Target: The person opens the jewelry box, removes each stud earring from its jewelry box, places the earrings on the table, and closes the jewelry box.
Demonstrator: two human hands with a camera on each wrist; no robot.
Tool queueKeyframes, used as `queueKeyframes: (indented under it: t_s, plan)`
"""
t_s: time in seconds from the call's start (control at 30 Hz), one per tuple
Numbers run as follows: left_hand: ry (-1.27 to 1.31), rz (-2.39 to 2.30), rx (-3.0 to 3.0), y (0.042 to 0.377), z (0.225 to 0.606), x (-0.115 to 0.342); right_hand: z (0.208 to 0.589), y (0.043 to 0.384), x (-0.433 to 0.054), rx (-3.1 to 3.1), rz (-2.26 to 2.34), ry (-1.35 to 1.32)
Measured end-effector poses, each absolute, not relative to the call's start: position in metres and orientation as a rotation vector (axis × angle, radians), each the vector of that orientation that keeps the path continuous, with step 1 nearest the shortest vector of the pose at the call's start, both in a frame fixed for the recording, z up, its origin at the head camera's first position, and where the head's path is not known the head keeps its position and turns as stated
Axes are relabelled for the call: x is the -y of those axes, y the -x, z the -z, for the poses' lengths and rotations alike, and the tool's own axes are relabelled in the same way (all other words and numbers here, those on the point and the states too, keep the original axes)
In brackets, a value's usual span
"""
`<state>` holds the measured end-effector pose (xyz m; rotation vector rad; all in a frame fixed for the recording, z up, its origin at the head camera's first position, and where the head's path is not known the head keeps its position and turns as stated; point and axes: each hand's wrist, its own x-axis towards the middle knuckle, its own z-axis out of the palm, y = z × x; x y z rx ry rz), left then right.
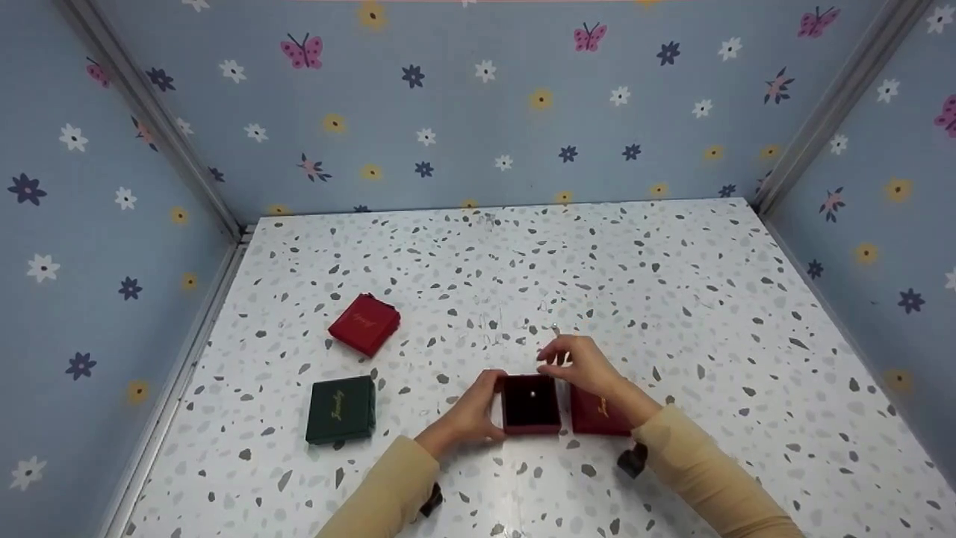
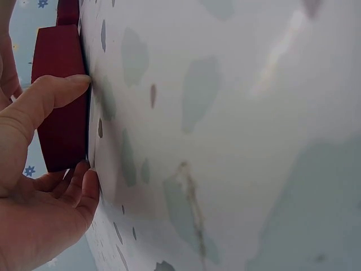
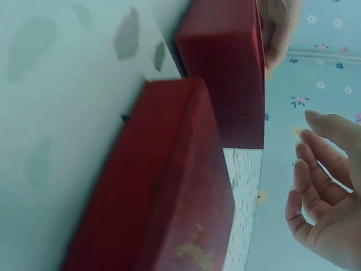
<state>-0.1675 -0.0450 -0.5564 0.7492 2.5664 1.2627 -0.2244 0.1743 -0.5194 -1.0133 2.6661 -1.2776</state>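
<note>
A red jewelry box (image 1: 531, 429) sits uncovered on the table, a dark insert inside it with a small shiny bead-like piece (image 1: 532, 394) near the middle. My left hand (image 1: 476, 409) grips its left end, thumb on the near side (image 2: 62, 93) and fingers at the far side. Over the box's far right corner hovers my right hand (image 1: 579, 364), fingers loosely bent and nothing visible between them (image 3: 330, 180). Below the right wrist lies a red lid-like square piece with gold lettering (image 1: 597, 411), partly hidden by the forearm.
To the left lie a green jewelry box (image 1: 341, 409) with gold lettering and, farther back, another red box (image 1: 364, 325) set at an angle. Flower-patterned panels (image 1: 478, 104) enclose the speckled white table (image 1: 672, 299) at the back and both sides.
</note>
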Motion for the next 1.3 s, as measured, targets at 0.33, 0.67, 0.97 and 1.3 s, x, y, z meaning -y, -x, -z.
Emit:
queueKeyframes:
  t_s: [0.33,0.67,0.97,1.3]
  plan:
    - [-0.739,-1.277,-2.555,0.166,0.555,0.045,0.533,0.21,-0.172,-2.626,1.306,1.053]
    - [-0.736,-1.253,-2.57,0.166,0.555,0.045,0.543,0.201,-0.168,-2.605,1.292,1.048]
    - [-0.739,-1.268,-2.541,0.166,0.554,0.046,0.549,0.202,-0.167,-2.65,1.249,1.077]
    - [-0.686,-1.278,-2.532,0.166,0.554,0.045,0.548,0.203,-0.165,-2.704,1.137,1.124]
